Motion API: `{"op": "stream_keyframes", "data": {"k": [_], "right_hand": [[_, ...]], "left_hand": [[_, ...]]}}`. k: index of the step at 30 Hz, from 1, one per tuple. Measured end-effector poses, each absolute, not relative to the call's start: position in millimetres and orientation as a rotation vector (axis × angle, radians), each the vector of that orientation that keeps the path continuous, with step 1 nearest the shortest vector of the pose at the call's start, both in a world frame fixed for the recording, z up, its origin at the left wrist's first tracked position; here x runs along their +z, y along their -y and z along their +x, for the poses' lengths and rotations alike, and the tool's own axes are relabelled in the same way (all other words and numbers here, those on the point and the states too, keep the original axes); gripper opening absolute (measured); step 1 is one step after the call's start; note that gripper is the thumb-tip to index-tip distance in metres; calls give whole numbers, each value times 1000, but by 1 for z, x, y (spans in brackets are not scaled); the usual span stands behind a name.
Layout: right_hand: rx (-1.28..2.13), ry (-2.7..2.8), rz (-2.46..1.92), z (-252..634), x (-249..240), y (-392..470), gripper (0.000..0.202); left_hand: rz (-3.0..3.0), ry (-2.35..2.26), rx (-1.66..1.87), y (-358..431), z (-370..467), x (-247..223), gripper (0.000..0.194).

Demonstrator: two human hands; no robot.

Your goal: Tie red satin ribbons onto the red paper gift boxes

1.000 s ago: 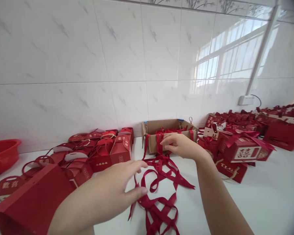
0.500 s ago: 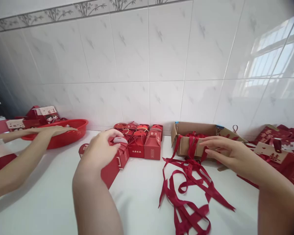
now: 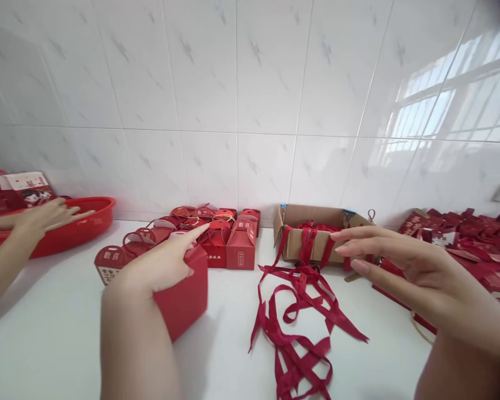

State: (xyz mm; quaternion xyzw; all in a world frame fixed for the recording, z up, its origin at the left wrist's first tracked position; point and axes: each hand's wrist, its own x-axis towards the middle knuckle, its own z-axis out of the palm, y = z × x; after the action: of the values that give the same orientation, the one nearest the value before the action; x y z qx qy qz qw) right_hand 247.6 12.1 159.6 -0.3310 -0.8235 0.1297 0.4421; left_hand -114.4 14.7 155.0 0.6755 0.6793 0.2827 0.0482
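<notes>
My left hand [image 3: 160, 264] is closed on a plain-sided red gift box [image 3: 185, 300], the thumb against it and the index finger stretched out; the other fingers are partly hidden. A shadow falls on the white table beside this box. Beyond it stand several red gift boxes [image 3: 240, 247] with gold lettering, some with handle loops. My right hand [image 3: 416, 272] is open and holds nothing, fingers stretched leftward in front of an open cardboard box [image 3: 316, 247]. Dark red ribbons [image 3: 302, 355] hang over that box's front and lie tangled on the table.
A co-worker's hand [image 3: 50, 219] reaches over a red plastic basin [image 3: 102, 214] at the left. More red boxes [image 3: 27, 189] are behind the basin. Red packages [image 3: 475, 228] are heaped at the right. A tiled wall [image 3: 258, 166] closes off the back of the table.
The view has turned to the right, so things appear further left. The red box at my left hand now shows a broader side. My right hand remains open.
</notes>
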Motion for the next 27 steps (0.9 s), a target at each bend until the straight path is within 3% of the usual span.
{"op": "stream_keyframes", "data": {"k": [4, 7, 10, 12, 17, 19, 24, 27], "right_hand": [[429, 2126, -814, 238, 159, -14, 22], [669, 2272, -812, 226, 158, -16, 52], [877, 2263, -850, 213, 156, -16, 75], [919, 2139, -869, 205, 156, -16, 69], [975, 1908, -689, 190, 154, -15, 22], [1009, 1814, -670, 187, 153, -17, 19], [1020, 1542, -667, 186, 151, -22, 23], [950, 1475, -640, 185, 150, -21, 23]], "left_hand": [[2339, -1610, 710, 5, -62, 171, 61], [2410, -1366, 659, 8, -27, 175, 54], [2431, -1329, 826, 7, -12, 177, 56], [2437, -1314, 1055, 7, -9, 179, 62], [2460, -1202, 1494, 9, -4, 181, 65], [2481, -1254, 1622, 8, -2, 181, 59], [2490, -1367, 1682, 7, -5, 183, 21], [2416, -1366, 1615, 9, -7, 186, 20]]}}
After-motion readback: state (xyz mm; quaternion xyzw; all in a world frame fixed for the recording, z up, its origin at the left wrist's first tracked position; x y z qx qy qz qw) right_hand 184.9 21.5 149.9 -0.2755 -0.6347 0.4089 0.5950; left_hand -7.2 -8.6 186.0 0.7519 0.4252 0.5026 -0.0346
